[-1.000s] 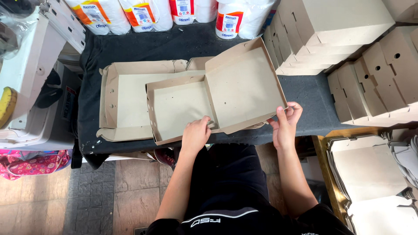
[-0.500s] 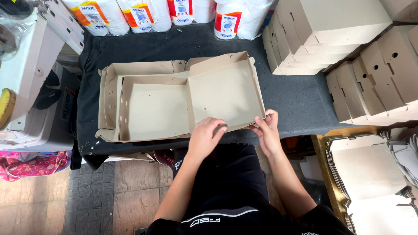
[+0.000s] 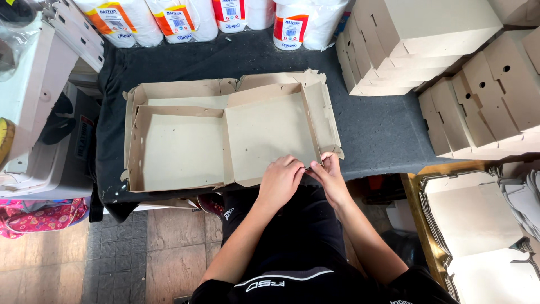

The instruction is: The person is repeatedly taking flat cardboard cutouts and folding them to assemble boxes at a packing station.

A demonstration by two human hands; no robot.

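An open brown cardboard box [image 3: 225,141] lies flat on the dark table [image 3: 377,129], on top of another unfolded box [image 3: 169,90]. My left hand [image 3: 281,180] and my right hand [image 3: 329,174] meet at the near right corner of the box's lid half. The fingers of both hands pinch the corner flap there.
Stacks of folded cardboard boxes [image 3: 427,45] stand at the right and back right. Flat box blanks [image 3: 478,219] pile up at the lower right. Paper-roll packs [image 3: 169,19] line the table's far edge. White trays [image 3: 34,112] sit at the left above a tiled floor [image 3: 146,247].
The raised lid half has come down flat onto the table. Both hands have moved together to the near right corner of the box.
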